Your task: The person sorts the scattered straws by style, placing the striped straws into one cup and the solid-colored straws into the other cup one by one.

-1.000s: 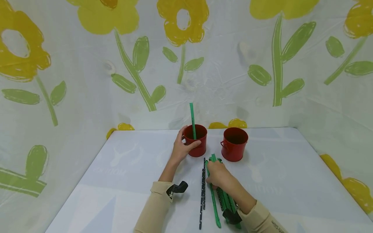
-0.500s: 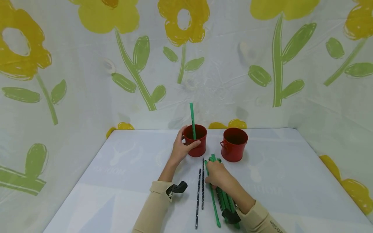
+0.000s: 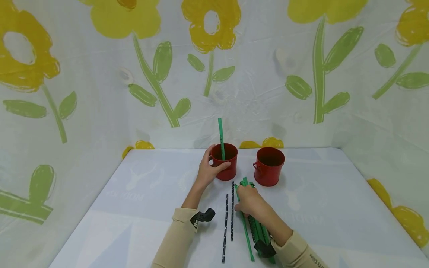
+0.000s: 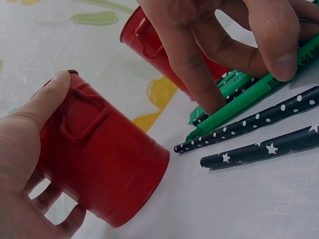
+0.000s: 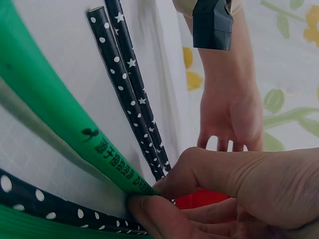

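Note:
My left hand (image 3: 206,173) grips a small red metal bucket (image 3: 229,172) from its left side, thumb across the front. One green wrapped straw (image 3: 221,132) stands up out of that bucket. Beside it, my right hand (image 3: 252,203) pinches a green wrapped straw (image 4: 234,107) between thumb and fingers; printed lettering shows on its wrapper in the right wrist view. Under the right hand and wrist lies a bunch of green and black straws (image 3: 259,229), partly hidden. Left of it lie a black straw with white dots (image 4: 239,126) and a black straw with white stars (image 4: 271,148).
A second red bucket (image 3: 269,172) with a side handle stands right of the gripped one, behind the bunch. The pale table (image 3: 140,208) ends at a flower-printed sheet (image 3: 248,82) at the back and sides.
The two loose black straws have shifted left, away from the bunch, and a gap has opened between them. My right hand has edged slightly left; my left hand stays on the bucket.

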The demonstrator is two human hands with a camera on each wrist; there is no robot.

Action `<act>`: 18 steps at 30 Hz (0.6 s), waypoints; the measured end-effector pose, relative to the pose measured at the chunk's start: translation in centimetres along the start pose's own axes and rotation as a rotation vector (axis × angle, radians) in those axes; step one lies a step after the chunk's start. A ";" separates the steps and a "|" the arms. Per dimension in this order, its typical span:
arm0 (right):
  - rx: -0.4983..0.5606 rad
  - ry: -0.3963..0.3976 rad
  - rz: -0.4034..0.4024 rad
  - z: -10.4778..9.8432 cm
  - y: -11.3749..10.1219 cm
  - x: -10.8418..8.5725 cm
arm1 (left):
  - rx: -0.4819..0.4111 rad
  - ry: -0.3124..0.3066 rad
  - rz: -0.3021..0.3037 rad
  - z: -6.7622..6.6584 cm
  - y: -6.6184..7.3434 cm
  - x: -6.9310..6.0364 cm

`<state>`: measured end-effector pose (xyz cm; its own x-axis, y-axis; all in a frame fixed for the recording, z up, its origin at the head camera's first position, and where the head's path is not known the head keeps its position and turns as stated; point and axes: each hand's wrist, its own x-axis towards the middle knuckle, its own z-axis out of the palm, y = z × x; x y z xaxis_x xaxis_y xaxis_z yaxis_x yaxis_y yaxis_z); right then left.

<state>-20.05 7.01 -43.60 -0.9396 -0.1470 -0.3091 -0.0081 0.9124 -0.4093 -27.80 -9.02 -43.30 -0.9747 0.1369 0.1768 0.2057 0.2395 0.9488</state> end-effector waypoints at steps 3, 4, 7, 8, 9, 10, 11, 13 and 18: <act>-0.009 0.007 -0.004 0.0 0.0 -0.1 | -0.002 0.004 0.014 0.0 0.0 0.0; -0.010 0.008 -0.003 0.0 -0.1 -0.1 | -0.001 0.004 0.015 0.0 0.0 0.0; -0.011 0.011 0.001 0.0 -0.1 -0.1 | -0.001 0.004 0.012 0.0 0.0 0.0; -0.010 0.012 0.001 0.1 -0.1 0.0 | -0.001 0.007 0.011 0.0 0.0 0.0; -0.009 0.014 0.002 0.1 -0.1 0.0 | 0.002 0.008 0.010 0.0 0.1 -0.1; -0.012 0.015 0.001 0.0 -0.1 0.0 | 0.005 0.008 0.012 0.0 0.1 -0.1; -0.014 0.018 -0.001 0.0 -0.1 0.0 | 0.006 0.010 0.014 0.0 0.1 -0.1; -0.018 0.018 -0.001 0.0 -0.1 0.0 | 0.011 0.010 0.021 0.0 0.0 0.0; -0.029 0.007 0.005 -0.2 0.0 -0.1 | 0.015 0.006 0.017 0.1 -0.9 0.5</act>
<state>-20.06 7.10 -43.38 -0.9421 -0.1396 -0.3048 -0.0131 0.9237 -0.3828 -28.42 -9.03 -44.10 -0.9715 0.1355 0.1944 0.2236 0.2516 0.9416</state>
